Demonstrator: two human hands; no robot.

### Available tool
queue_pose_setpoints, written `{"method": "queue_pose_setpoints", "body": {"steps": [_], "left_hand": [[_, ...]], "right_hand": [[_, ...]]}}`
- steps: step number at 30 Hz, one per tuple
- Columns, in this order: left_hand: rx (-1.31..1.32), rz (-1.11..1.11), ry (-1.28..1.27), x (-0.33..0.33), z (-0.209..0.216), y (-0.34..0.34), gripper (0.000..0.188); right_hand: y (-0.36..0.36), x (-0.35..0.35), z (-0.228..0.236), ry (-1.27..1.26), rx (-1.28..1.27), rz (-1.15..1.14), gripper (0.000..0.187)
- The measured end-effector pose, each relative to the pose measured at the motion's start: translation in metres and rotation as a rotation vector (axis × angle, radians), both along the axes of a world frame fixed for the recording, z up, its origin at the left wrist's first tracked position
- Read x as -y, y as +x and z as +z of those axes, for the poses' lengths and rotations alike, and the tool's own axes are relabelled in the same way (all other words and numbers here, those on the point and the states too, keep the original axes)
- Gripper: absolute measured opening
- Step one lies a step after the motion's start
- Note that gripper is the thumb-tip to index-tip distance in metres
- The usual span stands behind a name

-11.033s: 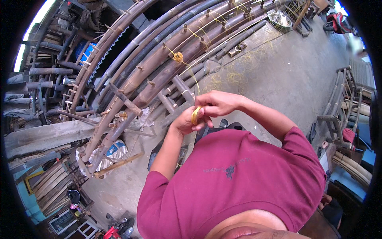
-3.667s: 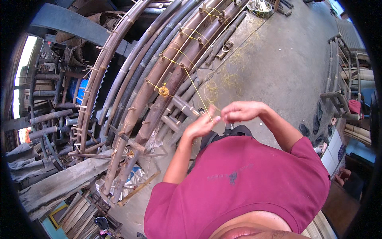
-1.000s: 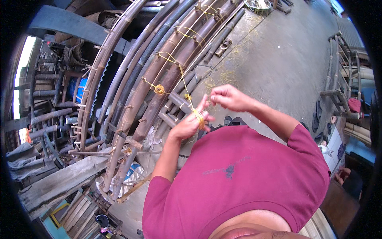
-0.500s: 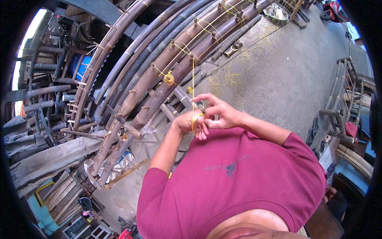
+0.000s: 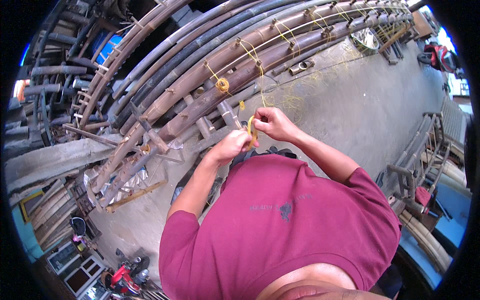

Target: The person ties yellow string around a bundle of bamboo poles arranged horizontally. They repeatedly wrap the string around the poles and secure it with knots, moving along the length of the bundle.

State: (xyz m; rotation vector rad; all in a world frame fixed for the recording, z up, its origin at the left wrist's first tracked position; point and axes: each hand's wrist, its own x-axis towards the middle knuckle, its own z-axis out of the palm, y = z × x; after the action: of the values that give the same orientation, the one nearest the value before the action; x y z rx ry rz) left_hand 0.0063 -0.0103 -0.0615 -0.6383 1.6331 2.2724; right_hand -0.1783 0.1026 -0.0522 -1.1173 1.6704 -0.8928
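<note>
A small coil of yellow cord stands between my hands in front of my chest. My left hand is closed round the coil's lower part. Just right of and above it, my right hand pinches the upper part with curled fingers. A thin yellow strand runs up from near my right hand to a peg on the nearer dark bamboo pole. Cord zigzags between pegs on this pole and the brown pole behind it. Another yellow cord bundle hangs at the nearer pole.
Loose yellow cord lies tangled on the concrete floor beyond my hands. A bamboo rack stands at the right. Red motorbikes are at lower left and far right. More bent poles lie behind the pegged ones.
The cord was wound about my left hand's fingers; now it is a loop held between both hands. My right fingers, spread before, have closed on it. The view has shifted.
</note>
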Motion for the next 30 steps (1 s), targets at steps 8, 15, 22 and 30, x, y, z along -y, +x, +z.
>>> {"method": "queue_pose_setpoints", "body": {"steps": [8, 15, 22, 30], "left_hand": [[-0.014, 0.244, 0.855, 0.021, -0.016, 0.018, 0.019], [-0.295, 0.655, 0.483, 0.017, -0.018, 0.011, 0.034], [-0.466, 0.989, 0.442, 0.005, -0.044, -0.026, 0.027], [-0.211, 1.321, 0.218, 0.023, -0.089, -0.031, 0.019]], "right_hand": [[0.017, 0.007, 0.017, -0.636, -0.836, 0.511, 0.032], [0.022, 0.037, -0.008, -0.241, -0.312, 0.133, 0.019], [0.026, 0.074, -0.017, -0.025, 0.041, 0.116, 0.038], [-0.015, 0.129, -0.040, -0.179, -0.261, -0.223, 0.025]]}}
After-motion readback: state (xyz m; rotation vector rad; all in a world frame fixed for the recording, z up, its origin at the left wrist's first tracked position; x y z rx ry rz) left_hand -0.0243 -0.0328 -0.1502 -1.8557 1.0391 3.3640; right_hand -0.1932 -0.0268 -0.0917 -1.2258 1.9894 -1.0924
